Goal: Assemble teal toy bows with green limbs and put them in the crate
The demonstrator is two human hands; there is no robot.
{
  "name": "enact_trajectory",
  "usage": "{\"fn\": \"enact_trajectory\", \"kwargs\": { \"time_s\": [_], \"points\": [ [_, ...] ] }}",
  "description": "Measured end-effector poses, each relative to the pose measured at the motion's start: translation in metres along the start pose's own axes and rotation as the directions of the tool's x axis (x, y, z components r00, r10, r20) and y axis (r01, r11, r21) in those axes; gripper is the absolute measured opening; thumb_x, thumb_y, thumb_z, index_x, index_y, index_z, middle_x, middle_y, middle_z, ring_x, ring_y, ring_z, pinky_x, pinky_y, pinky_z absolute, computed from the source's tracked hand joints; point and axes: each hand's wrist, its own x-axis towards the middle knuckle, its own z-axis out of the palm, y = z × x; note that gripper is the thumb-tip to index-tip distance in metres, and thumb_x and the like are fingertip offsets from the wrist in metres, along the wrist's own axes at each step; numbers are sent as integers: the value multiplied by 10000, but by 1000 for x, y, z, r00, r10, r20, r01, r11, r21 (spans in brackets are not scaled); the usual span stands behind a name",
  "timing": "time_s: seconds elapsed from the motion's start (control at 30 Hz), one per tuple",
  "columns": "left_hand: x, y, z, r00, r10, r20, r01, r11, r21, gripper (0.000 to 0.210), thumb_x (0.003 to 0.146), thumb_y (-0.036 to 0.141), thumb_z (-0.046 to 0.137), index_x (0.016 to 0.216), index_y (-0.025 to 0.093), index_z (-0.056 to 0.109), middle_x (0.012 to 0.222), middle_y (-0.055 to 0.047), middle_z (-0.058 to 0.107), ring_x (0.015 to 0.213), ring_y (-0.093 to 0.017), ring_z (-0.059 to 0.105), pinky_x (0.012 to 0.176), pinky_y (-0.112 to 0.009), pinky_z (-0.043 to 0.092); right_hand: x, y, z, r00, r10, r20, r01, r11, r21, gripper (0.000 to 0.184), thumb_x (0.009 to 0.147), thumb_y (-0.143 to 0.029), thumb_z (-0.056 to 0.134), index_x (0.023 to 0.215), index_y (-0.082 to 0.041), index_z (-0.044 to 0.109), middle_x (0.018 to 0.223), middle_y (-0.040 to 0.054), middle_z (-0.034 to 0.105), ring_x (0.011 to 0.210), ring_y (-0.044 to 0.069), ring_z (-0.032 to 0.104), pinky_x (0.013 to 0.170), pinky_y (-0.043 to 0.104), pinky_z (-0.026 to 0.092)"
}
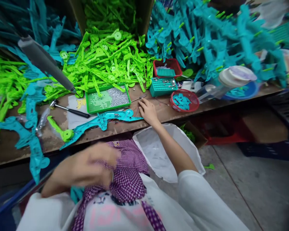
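Note:
My left hand is raised in front of the checked apron and smeared by motion, so its fingers cannot be made out. On the bench edge, my right hand lies with fingers stretched out, beside a thin metal rod and the pointed right end of a blue plastic part. That long curved part lies open side up, with thin wires and a round disc in it. Touching its left end is a lime-green plastic arm. A small hammer with a black handle lies behind them.
A green tray holds small metal pieces. A grey powered screwdriver hangs at the left. Green parts and blue parts are heaped behind. A red basket stands right; a white sack hangs below the edge.

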Motion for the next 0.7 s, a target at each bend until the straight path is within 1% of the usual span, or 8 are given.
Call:
{"fn": "enact_trajectory", "kwargs": {
  "time_s": [0.07,0.1,0.17,0.23,0.33,0.4,0.57,0.7],
  "points": [
    [53,-33,19,996,69,53,-74,993,92,97,870,353,676,964,347,693,1151,-31,635,1128,-248,586,969,-469,507,1,-1,0,999,26,31,-26,1000,-3,368,956,-292,383,1222,-169,606,1378,134,571,1287,269,490,1073,456,352],
    [73,-50,28,997,70,-39,-64,986,154,100,881,338,664,975,311,684,1150,-43,625,1146,-252,573,998,-487,480,2,0,-1,999,38,38,-38,999,-3,339,956,-292,389,1171,-167,619,1320,138,603,1243,270,516,1054,450,363],
    [100,-77,43,987,28,-160,7,977,215,145,897,311,644,1029,253,660,1123,-63,609,1080,-234,585,966,-461,487,3,2,-1,998,52,45,-51,999,-20,290,958,-292,391,1074,-168,626,1219,143,635,1164,271,545,1016,436,381],
    [112,-91,53,991,-29,-134,62,966,251,192,882,309,663,1055,227,648,1103,-68,598,1054,-234,578,940,-435,485,4,2,-1,998,49,47,-47,998,-52,273,963,-290,376,1022,-173,615,1160,147,639,1119,276,547,993,429,388],
    [128,-92,66,996,-75,50,57,952,302,245,834,335,719,1040,220,653,1080,-65,598,1038,-246,564,907,-399,473,3,-1,-1,998,37,43,-33,996,-84,270,967,-291,361,1013,-177,601,1141,147,632,1114,283,534,985,427,382],
    [146,-86,77,988,-92,122,45,939,341,265,795,362,757,995,216,663,1049,-65,608,1013,-254,567,873,-380,465,2,-3,-1,998,39,45,-35,995,-95,266,966,-292,365,1023,-174,597,1141,145,630,1119,282,532,985,424,378],
    [184,-73,101,973,-195,124,113,869,482,129,799,293,747,824,182,686,910,-77,662,927,-282,606,827,-390,433,2,-1,-1,998,43,44,-39,995,-93,267,963,-308,376,1040,-172,593,1143,140,628,1115,277,538,982,417,385],
    [188,-73,101,980,-187,64,154,925,348,89,880,243,639,821,199,688,855,-53,702,813,-224,628,765,-341,429,1,4,1,999,25,29,-24,999,-43,295,959,-282,346,1051,-177,605,1141,135,639,1113,265,550,996,424,388]
  ]
}}
